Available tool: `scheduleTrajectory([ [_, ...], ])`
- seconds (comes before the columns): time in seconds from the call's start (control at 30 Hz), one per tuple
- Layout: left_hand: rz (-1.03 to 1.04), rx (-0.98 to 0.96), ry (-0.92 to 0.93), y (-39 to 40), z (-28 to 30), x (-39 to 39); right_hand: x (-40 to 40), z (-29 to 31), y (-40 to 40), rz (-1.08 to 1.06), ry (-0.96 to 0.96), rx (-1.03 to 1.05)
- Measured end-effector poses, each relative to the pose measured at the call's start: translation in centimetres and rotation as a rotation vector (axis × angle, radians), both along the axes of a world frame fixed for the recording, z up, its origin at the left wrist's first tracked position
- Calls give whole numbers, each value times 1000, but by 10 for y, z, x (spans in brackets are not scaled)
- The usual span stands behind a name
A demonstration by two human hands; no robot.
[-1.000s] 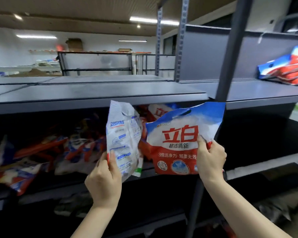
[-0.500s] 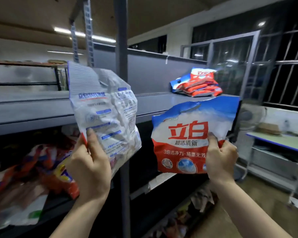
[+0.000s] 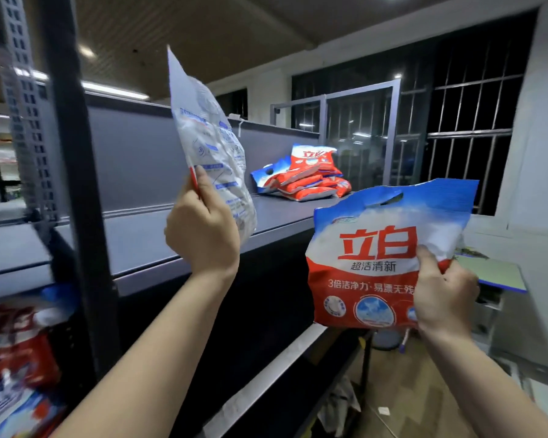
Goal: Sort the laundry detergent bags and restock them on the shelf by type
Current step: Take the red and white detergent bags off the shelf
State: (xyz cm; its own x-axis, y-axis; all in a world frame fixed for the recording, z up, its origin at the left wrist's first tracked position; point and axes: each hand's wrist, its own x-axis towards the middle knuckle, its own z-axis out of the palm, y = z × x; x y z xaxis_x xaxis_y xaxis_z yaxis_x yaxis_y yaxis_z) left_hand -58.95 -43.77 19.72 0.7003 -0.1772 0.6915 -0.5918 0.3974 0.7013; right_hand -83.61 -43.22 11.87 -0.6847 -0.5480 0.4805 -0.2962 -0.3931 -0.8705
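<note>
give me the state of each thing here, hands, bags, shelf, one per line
left hand: raised, gripping the white bag
white bag: held upright, printed back showing
right hand: gripping the red and blue bag
red and blue bag: held upright, front showing, sealed
pile of bags: lying stacked on the upper shelf
upper shelf: mostly bare
loose bags: jumbled on the lower left shelf, blurred

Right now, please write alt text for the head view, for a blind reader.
A person's left hand and right hand each hold a detergent bag, white back and red front, before a grey shelf bearing a pile of red bags.
</note>
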Motion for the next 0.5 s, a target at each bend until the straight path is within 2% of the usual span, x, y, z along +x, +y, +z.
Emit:
scheduleTrajectory([
  [0.27, -70, 44, -25, -158, 38, -51, -62, 31, -106, -76, 5, -49],
  [0.5, -76, 168, -76, -253, 47, -80, -98, 45, -205, -148, -10, -67],
])
